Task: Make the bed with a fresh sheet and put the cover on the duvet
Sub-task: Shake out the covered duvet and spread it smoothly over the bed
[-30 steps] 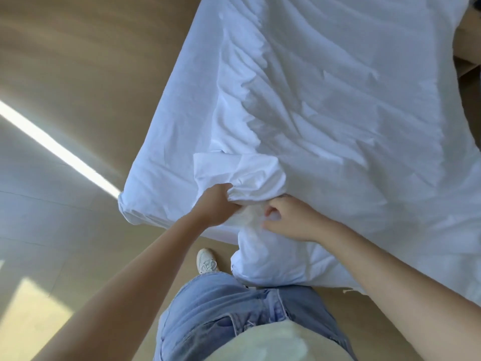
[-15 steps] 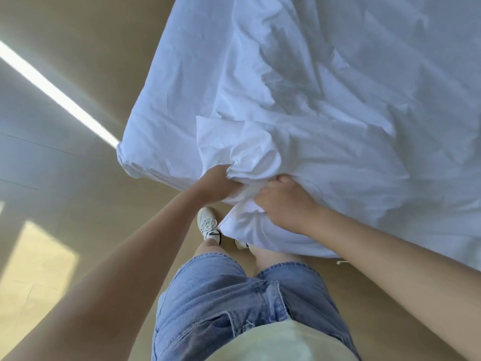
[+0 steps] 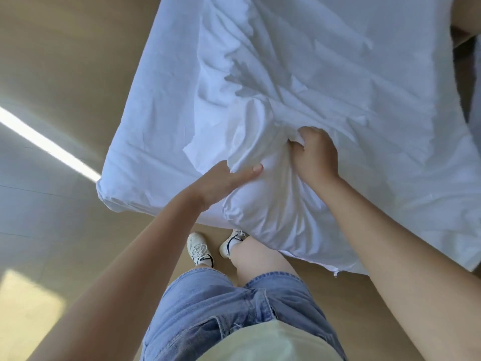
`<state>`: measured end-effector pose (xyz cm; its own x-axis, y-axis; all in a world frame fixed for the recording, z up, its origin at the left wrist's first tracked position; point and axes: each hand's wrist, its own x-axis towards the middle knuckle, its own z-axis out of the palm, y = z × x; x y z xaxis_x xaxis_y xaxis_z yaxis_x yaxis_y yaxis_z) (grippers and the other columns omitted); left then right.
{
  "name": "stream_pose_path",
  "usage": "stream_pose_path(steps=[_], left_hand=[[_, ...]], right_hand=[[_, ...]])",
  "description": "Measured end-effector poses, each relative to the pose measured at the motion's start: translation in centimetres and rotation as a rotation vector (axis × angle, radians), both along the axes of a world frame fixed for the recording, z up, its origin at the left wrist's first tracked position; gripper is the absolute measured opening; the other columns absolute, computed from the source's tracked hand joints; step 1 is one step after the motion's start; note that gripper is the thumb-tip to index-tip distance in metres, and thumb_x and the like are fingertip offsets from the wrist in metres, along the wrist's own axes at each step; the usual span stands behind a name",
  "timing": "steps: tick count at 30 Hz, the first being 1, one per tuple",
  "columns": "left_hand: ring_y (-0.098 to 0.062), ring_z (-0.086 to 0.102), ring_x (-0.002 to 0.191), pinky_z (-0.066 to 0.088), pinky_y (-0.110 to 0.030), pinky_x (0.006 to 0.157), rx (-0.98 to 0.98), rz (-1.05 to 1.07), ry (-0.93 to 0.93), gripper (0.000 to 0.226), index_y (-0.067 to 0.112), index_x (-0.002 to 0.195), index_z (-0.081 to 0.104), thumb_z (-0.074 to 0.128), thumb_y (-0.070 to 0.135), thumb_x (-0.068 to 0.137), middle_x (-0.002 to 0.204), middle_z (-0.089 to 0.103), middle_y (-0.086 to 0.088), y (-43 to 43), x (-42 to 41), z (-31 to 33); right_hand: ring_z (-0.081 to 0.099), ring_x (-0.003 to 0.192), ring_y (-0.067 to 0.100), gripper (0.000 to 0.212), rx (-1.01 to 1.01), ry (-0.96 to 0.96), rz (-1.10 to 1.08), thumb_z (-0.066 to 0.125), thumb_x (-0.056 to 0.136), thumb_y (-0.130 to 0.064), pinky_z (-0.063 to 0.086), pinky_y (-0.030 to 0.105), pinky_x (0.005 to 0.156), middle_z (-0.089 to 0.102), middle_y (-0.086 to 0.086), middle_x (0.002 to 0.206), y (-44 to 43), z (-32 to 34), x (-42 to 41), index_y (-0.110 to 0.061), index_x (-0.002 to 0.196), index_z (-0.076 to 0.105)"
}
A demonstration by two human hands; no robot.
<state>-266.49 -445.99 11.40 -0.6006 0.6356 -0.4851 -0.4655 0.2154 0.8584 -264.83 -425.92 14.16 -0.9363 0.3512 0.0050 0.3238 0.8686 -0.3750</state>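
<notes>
Movement is seen at 6 o'clock: the right hand (image 3: 316, 158) has been carried up and away from the near edge, to about 1 o'clock of the left hand (image 3: 221, 182), and its fingers are clenched round a bunch of the white duvet cover (image 3: 351, 105). The left thumb is now laid flat across the cloth. The other left fingers are hidden under a fold, so their grip cannot be told. Between the wrists a plump corner (image 3: 270, 212) is now shown, overhanging the edge above the floor (image 3: 65, 61). The duvet is judged to be seated there inside its cover. The sheet (image 3: 140, 162) is spread flat out at 9 o'clock, the cover crumpled over it.
</notes>
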Motion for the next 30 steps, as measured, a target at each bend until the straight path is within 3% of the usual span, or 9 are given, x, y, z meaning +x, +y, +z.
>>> stream_pose_path(steps=[4, 8, 11, 13, 15, 17, 21, 26, 30], left_hand=[[-0.024, 0.067, 0.080, 0.055, -0.041, 0.077, -0.141, 0.153, 0.061, 0.038, 0.001, 0.088, 0.068, 0.077, 0.021, 0.058, 0.086, 0.070, -0.013, 1.5, -0.4, 1.2], [-0.021, 0.054, 0.055, 0.045, -0.019, 0.052, -0.129, 0.577, -0.213, 0.019, 0.008, 0.066, 0.055, 0.061, 0.017, 0.051, 0.052, 0.056, -0.001, 3.8, -2.1, 2.6], [-0.012, 0.053, 0.043, 0.039, -0.014, 0.040, -0.152, 0.587, -0.229, 0.018, 0.012, 0.067, 0.052, 0.066, 0.023, 0.062, 0.042, 0.052, 0.007, 5.8, -3.5, 3.7], [-0.009, 0.055, 0.038, 0.037, -0.013, 0.036, -0.205, 0.605, -0.208, 0.018, 0.011, 0.066, 0.055, 0.069, 0.020, 0.074, 0.040, 0.052, 0.007, 6.4, -4.3, 4.1], [-0.015, 0.064, 0.054, 0.048, -0.019, 0.047, -0.228, 0.654, -0.187, 0.019, 0.009, 0.075, 0.064, 0.076, 0.021, 0.066, 0.056, 0.064, 0.001, 6.5, -5.3, 4.2], [-0.023, 0.066, 0.068, 0.053, -0.028, 0.058, -0.253, 0.689, -0.157, 0.033, 0.007, 0.087, 0.066, 0.078, 0.021, 0.060, 0.073, 0.068, -0.005, 6.3, -6.1, 4.4], [-0.018, 0.062, 0.055, 0.046, -0.021, 0.046, -0.296, 0.710, -0.075, 0.025, 0.004, 0.086, 0.066, 0.075, 0.020, 0.069, 0.059, 0.065, -0.002, 7.3, -7.1, 4.5], [-0.011, 0.070, 0.067, 0.052, -0.021, 0.053, -0.233, 0.484, 0.044, 0.003, 0.016, 0.086, 0.069, 0.068, 0.016, 0.083, 0.071, 0.071, 0.004, 8.7, -6.2, 4.2], [0.000, 0.065, 0.070, 0.050, -0.014, 0.057, -0.252, 0.331, 0.190, 0.010, 0.028, 0.085, 0.065, 0.064, 0.018, 0.088, 0.078, 0.069, 0.012, 9.1, -5.4, 4.2]], right_hand=[[0.050, 0.097, 0.038, 0.010, -0.029, 0.057, -0.006, 0.050, 0.082, -0.002, 0.034, 0.037, 0.069, 0.056, 0.023, 0.100, -1.3, 0.5, -0.7, 0.001, 0.088, 0.058], [0.046, 0.109, 0.034, 0.049, -0.034, 0.317, 0.406, 0.057, 0.076, -0.027, 0.036, 0.044, 0.093, 0.056, 0.025, 0.115, -3.5, 1.5, 2.3, -0.001, 0.119, 0.053], [0.034, 0.134, 0.043, 0.090, 0.126, -0.014, 0.459, 0.075, 0.066, -0.049, 0.023, 0.057, 0.107, 0.039, 0.026, 0.143, -3.3, 1.2, 3.6, -0.011, 0.141, 0.042], [0.047, 0.125, 0.043, 0.080, 0.148, -0.050, 0.459, 0.080, 0.066, -0.031, 0.035, 0.057, 0.099, 0.049, 0.023, 0.136, -2.1, 1.2, 2.1, -0.011, 0.137, 0.049], [0.064, 0.096, 0.039, 0.058, 0.094, 0.056, 0.467, 0.075, 0.064, -0.011, 0.049, 0.047, 0.080, 0.065, 0.017, 0.111, -0.8, 1.2, 0.3, -0.008, 0.121, 0.062], [0.064, 0.085, 0.036, 0.047, 0.035, -0.054, 0.493, 0.064, 0.072, -0.007, 0.050, 0.042, 0.071, 0.066, 0.012, 0.099, 0.2, 1.1, -0.8, -0.011, 0.119, 0.061], [0.061, 0.096, 0.032, 0.043, -0.032, -0.442, 0.493, 0.040, 0.092, -0.015, 0.048, 0.036, 0.073, 0.060, 0.006, 0.114, 1.2, -1.7, -0.4, -0.025, 0.133, 0.041], [0.060, 0.103, 0.030, 0.040, -0.234, -0.344, 0.263, 0.040, 0.097, -0.025, 0.048, 0.036, 0.081, 0.061, 0.005, 0.117, 1.2, -2.3, -1.3, -0.023, 0.137, 0.038], [0.055, 0.109, 0.028, 0.031, -0.337, -0.297, 0.020, 0.041, 0.095, -0.017, 0.046, 0.036, 0.085, 0.055, 0.008, 0.120, 0.9, -1.3, -3.0, -0.014, 0.123, 0.054]])
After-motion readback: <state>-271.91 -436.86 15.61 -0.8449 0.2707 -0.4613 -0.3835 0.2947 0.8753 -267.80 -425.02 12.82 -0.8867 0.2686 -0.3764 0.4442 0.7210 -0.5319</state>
